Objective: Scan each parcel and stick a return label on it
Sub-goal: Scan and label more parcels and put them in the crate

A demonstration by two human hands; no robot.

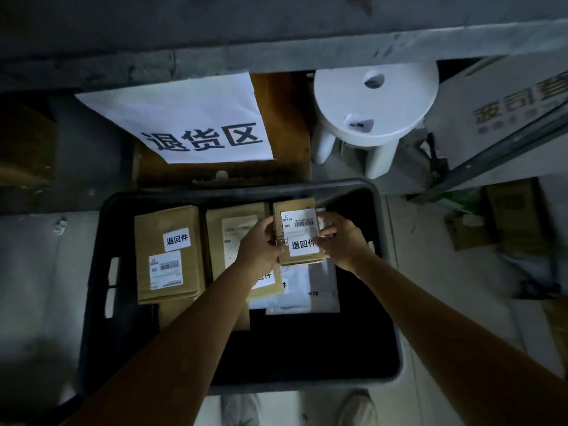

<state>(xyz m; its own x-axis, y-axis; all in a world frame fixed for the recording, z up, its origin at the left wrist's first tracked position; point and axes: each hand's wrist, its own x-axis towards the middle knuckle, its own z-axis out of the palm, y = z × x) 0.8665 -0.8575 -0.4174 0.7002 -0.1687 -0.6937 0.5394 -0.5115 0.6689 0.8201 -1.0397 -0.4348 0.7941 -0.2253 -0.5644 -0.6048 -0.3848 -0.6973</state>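
A small brown cardboard parcel (299,230) is held over the far right part of a black plastic crate (101,272). It carries a white barcode label and a white return label (303,245). My left hand (261,244) grips its left edge and my right hand (341,238) grips its right edge. Two other brown parcels lie in the crate: one at the left (169,253) with a return label and barcode label, one in the middle (233,229) partly hidden by my left arm. White soft mailers (307,287) lie beneath the held parcel.
A white paper sign (190,118) with large black characters lies on a brown box behind the crate. A white plastic stool (375,112) stands at the back right. Cardboard boxes (510,210) and a metal rack leg are to the right. The scene is dim.
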